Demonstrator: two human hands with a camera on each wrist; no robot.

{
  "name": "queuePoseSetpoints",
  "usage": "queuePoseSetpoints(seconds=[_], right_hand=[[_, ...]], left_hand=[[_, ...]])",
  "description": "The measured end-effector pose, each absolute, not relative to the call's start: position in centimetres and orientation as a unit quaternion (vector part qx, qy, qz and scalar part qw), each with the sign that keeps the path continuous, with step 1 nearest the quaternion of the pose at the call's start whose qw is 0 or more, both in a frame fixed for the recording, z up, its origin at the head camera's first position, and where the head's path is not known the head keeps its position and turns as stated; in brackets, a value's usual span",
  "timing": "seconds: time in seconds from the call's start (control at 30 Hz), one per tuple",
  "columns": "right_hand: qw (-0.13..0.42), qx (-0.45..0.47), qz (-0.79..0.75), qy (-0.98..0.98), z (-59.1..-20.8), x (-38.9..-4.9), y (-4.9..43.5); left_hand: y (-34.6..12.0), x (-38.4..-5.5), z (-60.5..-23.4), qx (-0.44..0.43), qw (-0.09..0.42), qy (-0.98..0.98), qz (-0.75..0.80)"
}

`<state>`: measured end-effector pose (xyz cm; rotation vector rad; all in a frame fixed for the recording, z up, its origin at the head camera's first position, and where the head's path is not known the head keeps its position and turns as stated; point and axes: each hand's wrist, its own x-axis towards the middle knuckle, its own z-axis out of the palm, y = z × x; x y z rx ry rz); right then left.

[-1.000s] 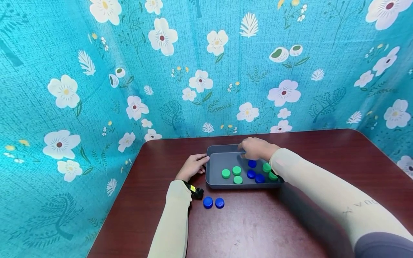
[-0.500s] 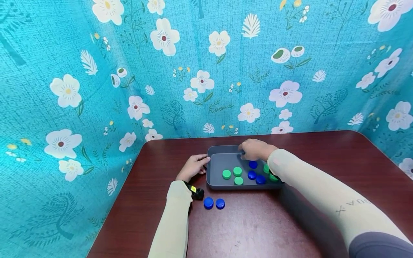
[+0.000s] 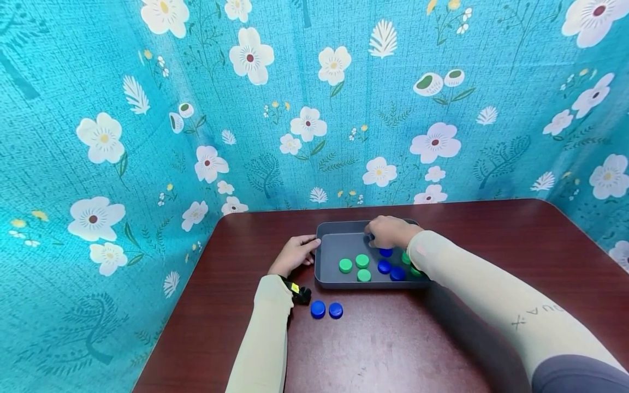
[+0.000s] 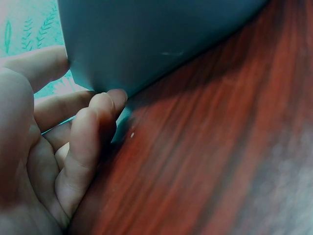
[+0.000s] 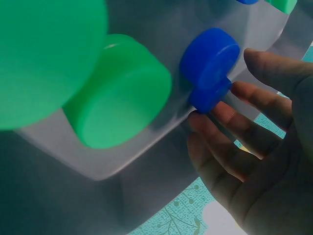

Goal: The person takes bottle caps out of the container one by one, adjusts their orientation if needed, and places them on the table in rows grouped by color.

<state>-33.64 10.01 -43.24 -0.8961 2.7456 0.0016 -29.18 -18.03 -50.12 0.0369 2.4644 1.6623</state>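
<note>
A shallow grey tray (image 3: 344, 284) holds green bottle caps (image 3: 362, 261) and blue bottle caps (image 3: 384, 266). At its left end, my left hand (image 3: 293, 254) holds the wall near the back corner. In the left wrist view, the curled fingers (image 4: 80, 147) meet the lower edge of the tray wall. My right hand (image 3: 389, 232) reaches over the back of the tray. The right wrist view has its fingertips touching a blue cap (image 5: 209, 96), partly hidden behind another blue cap (image 5: 208, 56). The thumb stands apart from the touched cap.
Two more blue caps (image 3: 326, 310) lie on the dark red wooden table (image 3: 373, 349), in front of the tray. A turquoise flowered cloth (image 3: 295, 164) hangs behind and to the left. The right forearm covers the tray's right end.
The right hand has shifted very slightly to the right, and its fingers are bent more. Left hand, tray and loose caps stay in place.
</note>
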Motion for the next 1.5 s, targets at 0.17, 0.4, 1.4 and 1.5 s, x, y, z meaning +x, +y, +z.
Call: queuePoseSetpoints(seconds=[0.17,0.4,1.4,1.5], right_hand=[[0.123,-0.303,-0.001,0.945,-43.93,-33.88,10.41],[0.117,-0.304,-0.009,0.945,-44.1,-34.07,10.81],[0.094,-0.337,-0.014,0.937,-44.31,-33.78,10.98],[0.093,-0.339,-0.016,0.936,-44.29,-33.76,10.99]], left_hand=[[-18.06,-29.21,-50.15,0.014,0.083,0.829,0.553],[-17.96,-29.26,-49.86,0.005,0.089,0.828,0.553],[-18.07,-29.43,-50.13,0.011,0.089,0.827,0.554],[-18.08,-29.5,-50.28,0.009,0.089,0.828,0.554]])
